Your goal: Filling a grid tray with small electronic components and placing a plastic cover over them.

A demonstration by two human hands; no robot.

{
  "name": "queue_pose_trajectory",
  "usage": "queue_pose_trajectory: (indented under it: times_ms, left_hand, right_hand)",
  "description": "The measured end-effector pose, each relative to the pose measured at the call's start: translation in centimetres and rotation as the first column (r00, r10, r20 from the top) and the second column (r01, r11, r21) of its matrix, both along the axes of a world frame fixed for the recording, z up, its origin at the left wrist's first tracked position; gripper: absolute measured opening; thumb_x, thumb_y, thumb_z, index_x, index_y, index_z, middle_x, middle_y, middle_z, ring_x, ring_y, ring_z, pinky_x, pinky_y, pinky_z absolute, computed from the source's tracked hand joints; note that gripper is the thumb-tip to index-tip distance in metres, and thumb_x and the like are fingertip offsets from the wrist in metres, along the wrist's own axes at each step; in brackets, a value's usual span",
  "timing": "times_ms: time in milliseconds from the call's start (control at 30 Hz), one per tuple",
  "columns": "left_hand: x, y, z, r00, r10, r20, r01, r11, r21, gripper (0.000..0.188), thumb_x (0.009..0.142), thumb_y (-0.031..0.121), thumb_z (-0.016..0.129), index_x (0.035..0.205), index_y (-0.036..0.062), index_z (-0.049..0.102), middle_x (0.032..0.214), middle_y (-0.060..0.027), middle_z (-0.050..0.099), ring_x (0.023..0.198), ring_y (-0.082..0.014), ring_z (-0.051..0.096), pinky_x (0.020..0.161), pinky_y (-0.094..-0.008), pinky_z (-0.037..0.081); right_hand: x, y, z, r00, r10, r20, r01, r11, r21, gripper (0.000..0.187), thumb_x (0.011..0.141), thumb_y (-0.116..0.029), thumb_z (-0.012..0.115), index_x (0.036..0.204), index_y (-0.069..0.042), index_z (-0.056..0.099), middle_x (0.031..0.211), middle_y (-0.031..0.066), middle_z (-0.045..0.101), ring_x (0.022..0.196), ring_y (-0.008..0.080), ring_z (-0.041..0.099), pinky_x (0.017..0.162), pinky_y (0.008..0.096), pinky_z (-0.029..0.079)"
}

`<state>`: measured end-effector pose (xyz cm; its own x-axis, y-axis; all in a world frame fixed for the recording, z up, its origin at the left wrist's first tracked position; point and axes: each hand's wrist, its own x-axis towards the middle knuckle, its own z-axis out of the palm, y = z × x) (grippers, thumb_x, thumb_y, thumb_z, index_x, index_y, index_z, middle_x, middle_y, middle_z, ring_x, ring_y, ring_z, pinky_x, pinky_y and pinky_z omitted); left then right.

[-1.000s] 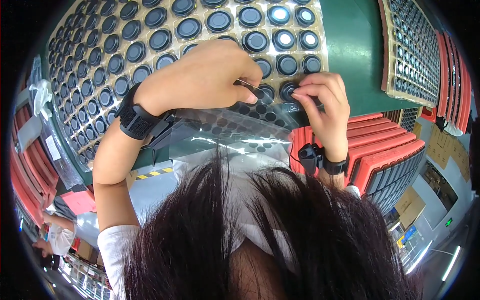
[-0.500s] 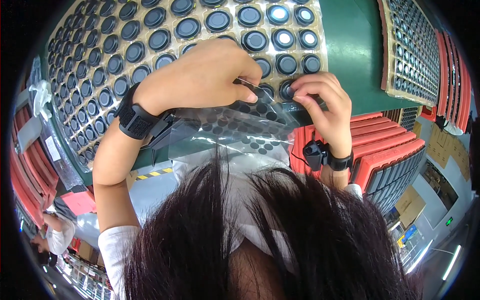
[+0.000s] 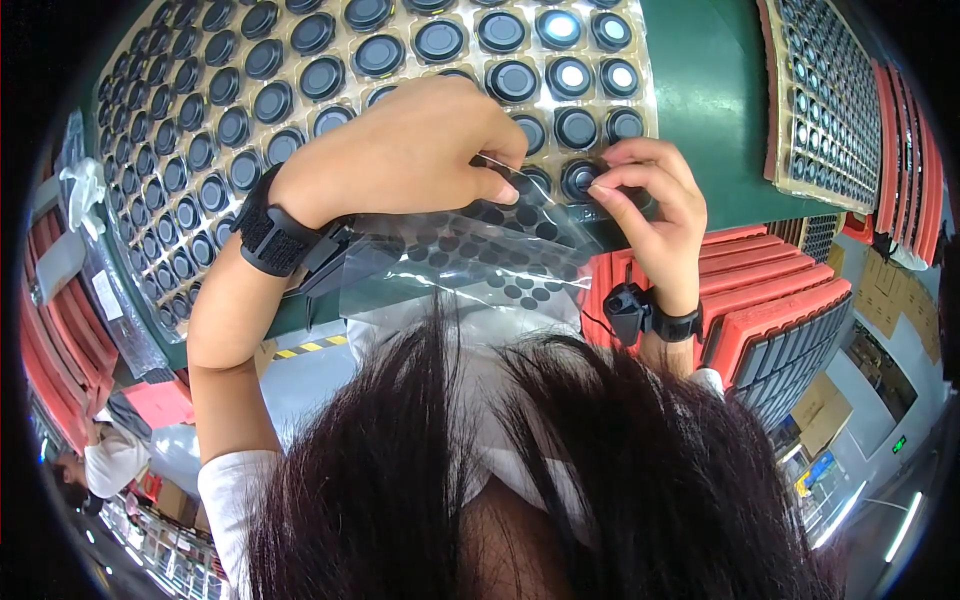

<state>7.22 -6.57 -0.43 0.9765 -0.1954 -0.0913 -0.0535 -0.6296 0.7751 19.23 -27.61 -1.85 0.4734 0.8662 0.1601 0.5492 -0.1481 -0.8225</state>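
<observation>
My left hand (image 3: pixel 415 150) is closed on the upper edge of a clear plastic sheet (image 3: pixel 400 270) dotted with round black stickers, pinched between thumb and curled fingers. The sheet hangs over the near edge of the tray. My right hand (image 3: pixel 660 195) is at the tray's near right corner. Its thumb and index fingertips come together at the right rim of a round black part (image 3: pixel 579 180); whether something thin is between them is too small to tell. Rows of similar round black parts fill the clear moulded tray (image 3: pixel 648 60), and two at the far right reflect bright light.
The tray lies on a green tabletop (image 3: pixel 705 100). Another filled tray (image 3: pixel 830 100) stands at the far right, beside stacked red trays (image 3: pixel 770 290). More red trays (image 3: pixel 60 340) and a white crumpled plastic piece (image 3: pixel 85 190) are on the left. A co-worker (image 3: pixel 110 460) is at lower left.
My right fingertips have shifted slightly right, baring more of the round part below them. My left hand and the sheet have barely moved.
</observation>
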Motion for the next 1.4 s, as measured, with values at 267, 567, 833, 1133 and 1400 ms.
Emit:
queue_pose_trajectory:
  times_ms: [267, 567, 833, 1133, 1400]
  left_hand:
    - [0.17, 0.07, 0.20, 1.000, -0.001, -0.014, 0.001, 1.000, 0.000, 0.020, 0.071, 0.017, 0.068, 0.077, 0.0006, 0.058, 0.069, -0.0143, 0.058, 0.066, -0.0326, 0.055, 0.059, -0.0378, 0.040]
    - [0.25, 0.16, 0.12, 0.999, 0.002, -0.033, -0.003, 1.000, -0.021, 0.021, 0.070, 0.016, 0.068, 0.075, -0.0004, 0.056, 0.066, -0.0143, 0.056, 0.063, -0.0324, 0.053, 0.056, -0.0366, 0.039]
    - [0.32, 0.25, -0.08, 1.000, 0.011, -0.013, -0.011, 0.999, -0.052, 0.019, 0.071, 0.013, 0.068, 0.077, -0.0015, 0.057, 0.065, -0.0142, 0.055, 0.059, -0.0290, 0.052, 0.054, -0.0331, 0.040]
    - [0.47, 0.24, 0.47, 0.997, -0.003, -0.083, 0.000, 1.000, -0.032, 0.020, 0.071, 0.013, 0.068, 0.078, -0.0022, 0.057, 0.066, -0.0142, 0.056, 0.058, -0.0267, 0.052, 0.054, -0.0316, 0.041]
    - [0.30, 0.22, -0.14, 1.000, 0.004, -0.024, -0.005, 0.999, -0.039, 0.022, 0.071, 0.014, 0.068, 0.078, -0.0024, 0.056, 0.065, -0.0143, 0.055, 0.059, -0.0271, 0.052, 0.055, -0.0318, 0.040]
  right_hand:
    - [0.10, 0.08, 0.03, 1.000, 0.007, 0.026, -0.007, 1.000, -0.011, 0.012, 0.067, -0.001, 0.069, 0.078, -0.004, 0.063, 0.091, 0.0068, 0.060, 0.086, 0.0212, 0.057, 0.076, 0.0301, 0.045]
    - [0.18, 0.11, -0.04, 0.999, 0.021, 0.045, -0.020, 1.000, -0.019, 0.013, 0.067, -0.001, 0.069, 0.078, -0.004, 0.062, 0.091, 0.0066, 0.060, 0.086, 0.0214, 0.057, 0.076, 0.0306, 0.045]
    - [0.10, 0.29, -0.15, 0.995, 0.030, 0.093, -0.029, 0.999, -0.015, 0.013, 0.067, 0.000, 0.068, 0.077, -0.003, 0.060, 0.091, 0.0070, 0.059, 0.085, 0.0212, 0.057, 0.074, 0.0296, 0.045]
    - [-0.40, 0.63, 0.01, 0.991, 0.008, 0.131, -0.003, 0.999, -0.039, 0.018, 0.069, 0.003, 0.067, 0.084, -0.002, 0.058, 0.096, 0.0089, 0.058, 0.086, 0.0183, 0.056, 0.072, 0.0272, 0.044]
    - [-0.69, 1.03, 0.38, 0.997, -0.036, 0.072, 0.038, 0.999, -0.033, 0.026, 0.070, 0.004, 0.066, 0.092, -0.002, 0.054, 0.099, 0.0090, 0.057, 0.086, 0.0168, 0.055, 0.072, 0.0260, 0.044]
